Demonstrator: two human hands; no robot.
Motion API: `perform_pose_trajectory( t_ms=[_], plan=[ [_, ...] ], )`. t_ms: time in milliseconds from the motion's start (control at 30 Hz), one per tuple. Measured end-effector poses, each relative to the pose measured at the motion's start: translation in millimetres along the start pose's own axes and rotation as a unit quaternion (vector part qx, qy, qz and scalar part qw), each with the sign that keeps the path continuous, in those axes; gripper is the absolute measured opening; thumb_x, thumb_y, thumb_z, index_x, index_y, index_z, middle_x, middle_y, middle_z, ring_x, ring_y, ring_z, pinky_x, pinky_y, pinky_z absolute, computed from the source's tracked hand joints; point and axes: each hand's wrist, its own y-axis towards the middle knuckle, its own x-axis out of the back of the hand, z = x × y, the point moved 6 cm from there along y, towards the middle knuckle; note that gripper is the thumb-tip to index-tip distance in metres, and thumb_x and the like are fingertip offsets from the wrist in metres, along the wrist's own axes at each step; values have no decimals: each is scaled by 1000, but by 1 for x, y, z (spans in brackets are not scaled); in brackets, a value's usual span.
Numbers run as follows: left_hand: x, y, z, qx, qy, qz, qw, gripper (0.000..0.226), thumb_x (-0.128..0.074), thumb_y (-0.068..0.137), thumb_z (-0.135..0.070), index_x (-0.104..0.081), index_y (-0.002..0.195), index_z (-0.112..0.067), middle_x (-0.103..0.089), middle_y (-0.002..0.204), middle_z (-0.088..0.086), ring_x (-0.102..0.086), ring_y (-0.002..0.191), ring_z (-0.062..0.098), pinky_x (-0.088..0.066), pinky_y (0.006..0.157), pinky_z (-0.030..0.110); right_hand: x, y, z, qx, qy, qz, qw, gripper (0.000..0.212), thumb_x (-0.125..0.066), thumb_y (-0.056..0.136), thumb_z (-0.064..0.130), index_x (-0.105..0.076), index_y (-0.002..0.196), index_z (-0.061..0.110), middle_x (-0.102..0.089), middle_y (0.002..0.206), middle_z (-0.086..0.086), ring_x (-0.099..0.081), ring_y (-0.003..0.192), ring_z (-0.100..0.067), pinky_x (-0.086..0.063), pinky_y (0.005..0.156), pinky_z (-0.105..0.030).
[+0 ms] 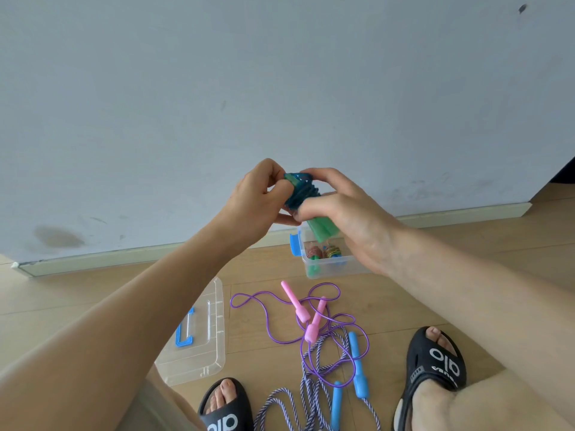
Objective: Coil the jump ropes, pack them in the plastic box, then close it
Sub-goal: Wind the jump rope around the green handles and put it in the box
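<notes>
Both hands hold a green-handled jump rope (322, 227) up in front of the wall, its blue cord wound tightly round the two handles. My left hand (258, 194) pinches the wound cord at the upper end. My right hand (345, 209) grips the bundle from the right. Below it stands the clear plastic box (326, 269) with blue latches, holding a few small coiled items. The box's clear lid (199, 359) with a blue handle lies on the floor at the left. A purple rope with pink handles (303, 312) and a striped rope with blue handles (357, 368) lie loose on the floor.
The wooden floor meets a grey wall (280, 88) with a pale skirting board just behind the box. My two feet in black slides (435, 365) rest at the bottom, on either side of the loose ropes.
</notes>
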Motion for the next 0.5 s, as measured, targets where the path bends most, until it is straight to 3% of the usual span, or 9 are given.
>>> perform_pose_trajectory(
  t_ms=[100, 167, 267, 400, 500],
  plan=[
    [1, 1, -1, -3, 0, -9, 1000, 9, -41, 95, -3, -49, 91, 0, -56, 86, 8, -68, 82, 24, -62, 67, 31, -12, -3, -6, -34, 7, 54, 998, 67, -70, 72, 0, -47, 125, 34, -67, 113, -9, -69, 91, -20, -61, 84, -43],
    [-2, 1, 1, -4, 9, -5, 1000, 9, -42, 94, -5, -48, 87, -5, -55, 84, 7, -68, 86, 28, -63, 72, 39, -10, 1, -10, -25, -79, 36, 996, 61, -74, 73, 7, -43, 121, 25, -69, 102, -13, -68, 72, -23, -62, 74, -43],
    [-4, 2, 2, 7, 6, -3, 1000, 9, -43, 94, -8, -47, 87, -5, -59, 99, 25, -72, 92, 28, -63, 75, 46, -1, 12, -9, -12, -165, -15, 986, 56, -75, 70, 20, -46, 118, 27, -70, 85, -12, -62, 58, -22, -52, 60, -39],
    [-7, 3, 7, 38, -18, 4, 999, 11, -41, 87, -15, -46, 83, -6, -61, 106, 31, -75, 87, 27, -61, 79, 50, 2, 19, -8, 15, -178, -39, 983, 40, -72, 75, 13, -59, 111, 24, -67, 95, -1, -55, 68, -16, -42, 62, -31],
    [-4, 4, 10, 47, 50, -11, 998, 24, -40, 78, -28, -49, 80, -6, -62, 94, 17, -72, 89, 25, -58, 86, 51, 7, 20, -6, 40, -230, -67, 970, 29, -69, 78, 14, -61, 105, 22, -66, 88, 2, -56, 72, -18, -43, 60, -29]
  ],
)
